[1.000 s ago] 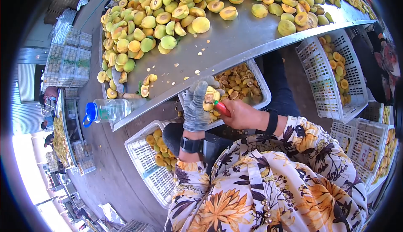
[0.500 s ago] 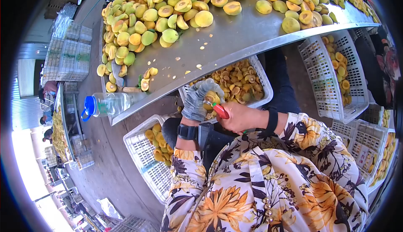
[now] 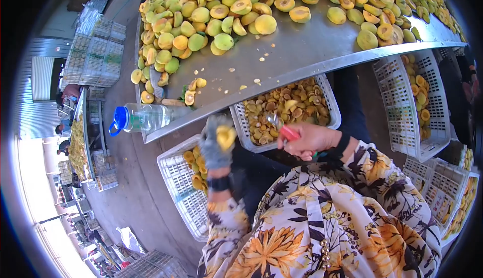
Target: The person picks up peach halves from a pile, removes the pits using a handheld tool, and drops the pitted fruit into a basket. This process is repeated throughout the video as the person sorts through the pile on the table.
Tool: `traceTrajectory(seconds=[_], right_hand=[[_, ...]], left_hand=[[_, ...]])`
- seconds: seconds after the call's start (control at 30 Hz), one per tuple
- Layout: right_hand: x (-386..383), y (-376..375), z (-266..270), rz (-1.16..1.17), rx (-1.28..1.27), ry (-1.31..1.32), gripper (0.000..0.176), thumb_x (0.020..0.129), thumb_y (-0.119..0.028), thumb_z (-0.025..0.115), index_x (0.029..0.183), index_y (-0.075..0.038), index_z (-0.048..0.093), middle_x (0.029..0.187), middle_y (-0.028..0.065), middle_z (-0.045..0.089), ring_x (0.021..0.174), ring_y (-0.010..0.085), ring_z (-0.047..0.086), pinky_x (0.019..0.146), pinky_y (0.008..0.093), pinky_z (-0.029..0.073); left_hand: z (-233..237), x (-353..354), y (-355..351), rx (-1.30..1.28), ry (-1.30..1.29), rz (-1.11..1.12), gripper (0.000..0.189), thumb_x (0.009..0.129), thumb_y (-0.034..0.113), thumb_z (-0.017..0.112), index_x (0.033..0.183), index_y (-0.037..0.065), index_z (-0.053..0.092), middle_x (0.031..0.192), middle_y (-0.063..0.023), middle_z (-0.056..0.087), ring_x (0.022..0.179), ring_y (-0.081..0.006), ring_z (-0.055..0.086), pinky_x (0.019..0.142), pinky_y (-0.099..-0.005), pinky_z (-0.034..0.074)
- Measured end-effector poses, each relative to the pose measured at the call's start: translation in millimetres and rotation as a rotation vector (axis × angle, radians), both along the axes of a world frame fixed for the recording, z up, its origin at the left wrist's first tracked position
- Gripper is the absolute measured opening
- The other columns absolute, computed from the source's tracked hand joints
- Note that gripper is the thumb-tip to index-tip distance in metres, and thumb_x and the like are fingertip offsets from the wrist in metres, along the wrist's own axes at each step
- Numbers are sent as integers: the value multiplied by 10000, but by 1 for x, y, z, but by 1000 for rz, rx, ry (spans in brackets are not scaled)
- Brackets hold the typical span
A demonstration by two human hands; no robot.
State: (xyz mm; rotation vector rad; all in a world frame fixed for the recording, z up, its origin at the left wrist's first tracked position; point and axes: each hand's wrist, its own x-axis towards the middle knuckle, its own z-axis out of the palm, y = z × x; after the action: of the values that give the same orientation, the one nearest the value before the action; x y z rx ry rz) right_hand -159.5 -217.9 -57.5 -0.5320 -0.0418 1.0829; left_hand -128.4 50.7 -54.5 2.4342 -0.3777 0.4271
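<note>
My left hand (image 3: 217, 143), in a grey glove and blurred, holds a yellow fruit half (image 3: 226, 137) near the left white crate (image 3: 176, 185). My right hand (image 3: 312, 139) is bare and closed round the red handle of a pitting tool (image 3: 289, 133). The tool's metal tip is over the middle crate (image 3: 335, 111), which holds a heap of fruit pieces (image 3: 287, 102). Many green and yellow fruit halves (image 3: 201, 15) cover the far part of the metal table (image 3: 297, 46).
A clear bottle with a blue cap (image 3: 146, 117) lies at the table's left corner. Crates of fruit stand at the right (image 3: 402, 112). Stacked crates (image 3: 95, 51) and people (image 3: 70, 94) are at the far left.
My left hand has moved left, away from the tool, with the fruit half. My right hand has shifted right with the tool. The view has shifted too.
</note>
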Motion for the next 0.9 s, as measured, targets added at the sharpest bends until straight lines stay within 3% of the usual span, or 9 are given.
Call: traceTrajectory(seconds=[0.07, 0.13, 0.17, 0.27, 0.5, 0.57, 0.73, 0.87, 0.9], right_hand=[[-2, -5, -13, 138, -1070, -1091, 151, 778, -155, 584, 856, -33, 543, 568, 124, 541, 488, 246, 562, 475, 371, 453], [-8, -11, -40, 83, -1251, -1218, 166, 754, -180, 599, 810, -35, 543, 603, 156, 560, 568, 292, 580, 532, 402, 457], [-6, -13, -47, 35, -1436, -1345, 186, 729, -206, 614, 764, -38, 543, 638, 187, 578, 649, 337, 599, 590, 432, 462], [0, 0, -37, -79, -1368, -1295, 189, 733, -207, 614, 787, -47, 528, 617, 183, 567, 612, 351, 584, 538, 441, 448], [-25, -17, -10, -379, -1307, -1249, 245, 729, -219, 643, 861, -56, 516, 574, 168, 549, 543, 359, 563, 480, 427, 438], [-36, -30, -4, -426, -1319, -1254, 290, 727, -196, 665, 902, -17, 518, 574, 172, 552, 537, 351, 569, 480, 408, 446], [-45, -46, -4, -460, -1365, -1142, 352, 733, -185, 662, 995, -8, 508, 592, 175, 563, 560, 348, 582, 497, 392, 456], [-10, -25, 14, -573, -1249, -1030, 334, 750, -166, 631, 1005, -20, 473, 659, 215, 565, 623, 374, 579, 535, 423, 449], [1, -16, 18, -624, -1230, -1044, 325, 749, -163, 632, 994, -19, 474, 654, 215, 563, 622, 374, 579, 536, 424, 447]], left_hand=[[1, -8, 74, 373, 40, -84, 455, 617, 143, 748, 1033, 78, 577, 911, -80, 629, 789, -265, 618, 737, -355, 480], [18, -16, 106, 224, 609, 342, 448, 731, 337, 690, 1063, 54, 592, 971, -127, 623, 847, -273, 611, 779, -350, 464], [21, -7, 115, 212, 450, 315, 454, 730, 330, 690, 1076, 56, 588, 993, -132, 617, 877, -270, 602, 792, -347, 457], [53, 37, 78, 95, 361, 410, 444, 713, 284, 695, 1085, 68, 585, 1052, -136, 596, 967, -276, 563, 847, -344, 433], [26, 205, -63, 523, -155, -92, 519, 696, 263, 684, 1184, 182, 526, 1268, -122, 453, 1091, -337, 484, 926, -371, 395], [10, 229, -90, 876, 38, -48, 478, 705, 266, 671, 1161, 221, 535, 1277, -141, 421, 1063, -357, 497, 894, -398, 417], [8, 243, -95, 819, 194, -38, 377, 749, 222, 627, 1111, 179, 529, 1083, -153, 533, 898, -309, 577, 744, -404, 484], [33, 181, -72, -1291, 943, -164, 371, 794, 255, 558, 1118, 84, 497, 959, -133, 588, 704, -253, 611, 573, -319, 498], [37, 165, -62, -1289, 1093, -307, 417, 815, 278, 531, 1184, 99, 454, 999, -138, 588, 733, -247, 622, 535, -289, 494]])
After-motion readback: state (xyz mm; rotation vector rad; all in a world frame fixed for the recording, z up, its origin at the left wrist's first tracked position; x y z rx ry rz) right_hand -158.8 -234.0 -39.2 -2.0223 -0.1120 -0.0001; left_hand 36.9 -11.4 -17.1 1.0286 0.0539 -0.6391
